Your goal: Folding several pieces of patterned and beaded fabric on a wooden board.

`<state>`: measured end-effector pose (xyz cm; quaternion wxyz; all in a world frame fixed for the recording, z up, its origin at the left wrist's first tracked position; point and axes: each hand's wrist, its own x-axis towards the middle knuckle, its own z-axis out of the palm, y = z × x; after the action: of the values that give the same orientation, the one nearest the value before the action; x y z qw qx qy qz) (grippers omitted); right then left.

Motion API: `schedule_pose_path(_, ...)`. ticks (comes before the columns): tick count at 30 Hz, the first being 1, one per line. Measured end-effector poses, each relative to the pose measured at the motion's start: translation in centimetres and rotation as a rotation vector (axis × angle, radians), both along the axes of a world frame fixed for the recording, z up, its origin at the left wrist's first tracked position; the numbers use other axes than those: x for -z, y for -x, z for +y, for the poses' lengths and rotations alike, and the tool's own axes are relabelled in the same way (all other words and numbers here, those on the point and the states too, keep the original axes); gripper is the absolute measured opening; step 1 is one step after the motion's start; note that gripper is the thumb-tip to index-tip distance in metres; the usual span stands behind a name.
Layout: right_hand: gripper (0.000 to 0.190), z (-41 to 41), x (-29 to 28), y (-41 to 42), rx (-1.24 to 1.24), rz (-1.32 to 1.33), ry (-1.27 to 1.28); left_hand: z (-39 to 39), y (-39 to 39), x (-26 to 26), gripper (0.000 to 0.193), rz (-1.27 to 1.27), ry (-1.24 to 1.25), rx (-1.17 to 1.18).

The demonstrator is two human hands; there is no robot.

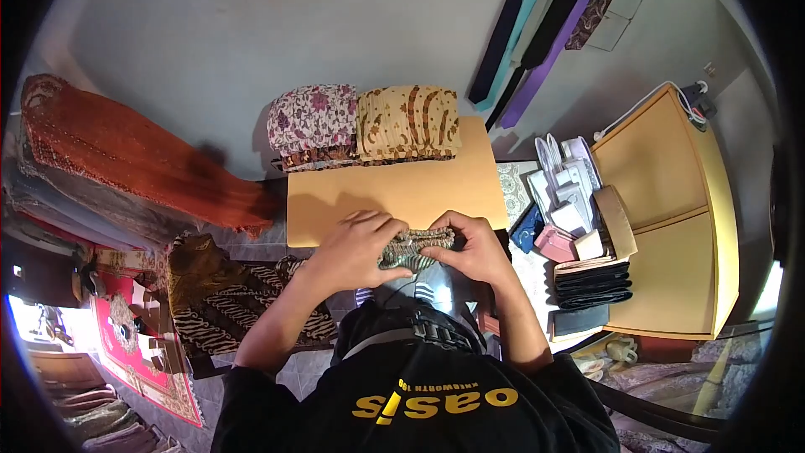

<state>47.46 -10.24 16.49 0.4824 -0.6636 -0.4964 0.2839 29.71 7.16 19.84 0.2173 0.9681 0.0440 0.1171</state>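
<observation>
Between my two hands is a bunched piece of patterned cloth [420, 254] in green, dark and pale tones, its upper edge gathered into puckers. My left hand [361, 248] grips its left end, with the thumb underneath. On the other end, my right hand [476, 250] pinches the fabric between thumb and fingers. Both hands are above the near edge of a light wooden table [390, 198]. Along the table's far side sit two folded stacks of printed cloth: a white one with purple flowers [312, 118] and a yellow one with brown motifs [409, 123].
Neckties [553, 19] hang on the grey wall. To my right stand a wooden cabinet [660, 170], a stack of folded black cloth [591, 286] and a pink box [556, 243]. An orange beaded garment [138, 151] hangs left, above brown batik cloth [251, 308].
</observation>
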Motion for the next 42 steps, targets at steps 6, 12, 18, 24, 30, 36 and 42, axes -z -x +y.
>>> schedule_pose_path(6,0.03,-0.5,-0.8,0.5,0.013,0.046,0.054,-0.6,-1.6,-1.2,0.043,0.269,-0.024,0.028)
schedule_pose_path(12,0.039,-1.4,0.4,0.0,0.064,0.205,-0.091,-2.0,-4.0,-1.5,0.043,0.219,-0.054,0.07)
schedule_pose_path(18,0.031,-3.2,7.2,-1.0,0.206,0.279,-0.147,-1.4,-6.4,-6.6,0.046,0.277,-0.024,0.139)
schedule_pose_path(24,0.033,-2.9,13.8,-1.4,0.267,0.194,-0.023,-2.0,-6.5,-13.4,0.042,0.131,-0.093,0.25)
schedule_pose_path(30,0.037,-0.5,22.1,-0.6,0.131,-0.126,-0.026,-2.6,-4.6,-21.0,0.045,0.089,0.004,0.219)
schedule_pose_path(36,0.03,-1.2,27.2,1.0,-0.076,0.034,0.286,1.8,3.2,-19.3,0.069,-0.689,0.059,-0.137)
schedule_pose_path(42,0.036,-4.8,30.6,-2.1,0.098,-0.2,0.486,14.3,18.0,-22.4,0.068,-0.376,0.294,-0.612)
